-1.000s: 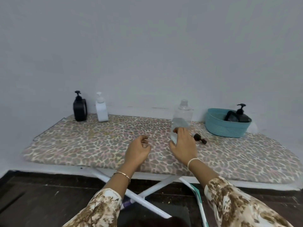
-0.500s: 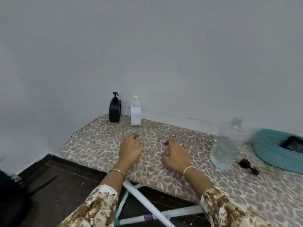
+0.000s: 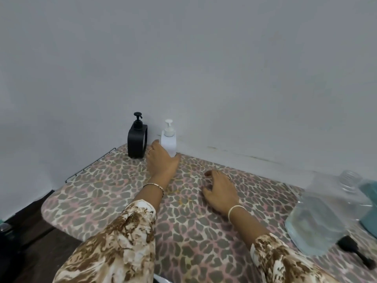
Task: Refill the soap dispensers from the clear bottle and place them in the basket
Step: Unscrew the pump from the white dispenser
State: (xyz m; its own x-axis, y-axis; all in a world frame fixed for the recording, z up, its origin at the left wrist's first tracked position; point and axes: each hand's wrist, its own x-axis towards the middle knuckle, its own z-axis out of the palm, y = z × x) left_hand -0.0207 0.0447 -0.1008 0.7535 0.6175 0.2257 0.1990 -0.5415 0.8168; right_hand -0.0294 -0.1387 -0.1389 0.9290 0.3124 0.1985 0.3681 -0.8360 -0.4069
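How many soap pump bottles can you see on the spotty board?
2. A black square pump dispenser stands at the far corner by the wall. A white pump dispenser stands just right of it, with the left hand reaching it. The teal basket is mostly cut off, so more may hide there.

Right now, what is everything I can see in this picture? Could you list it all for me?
black dispenser: 1, black, far left of the board by the wall, upright
white dispenser: 1, white, right of the black one, upright
clear bottle: 1, clear, part full, uncapped, right side of the board
pump: 1, black, lying on the board by the bottle's base
basket: 1, teal, right edge, mostly out of frame
board: 1, leopard-print cover, against the wall
left hand: 1, open, reaching around the white dispenser's base
right hand: 1, open, resting on the board, empty
sleeves: 2, brown and cream print
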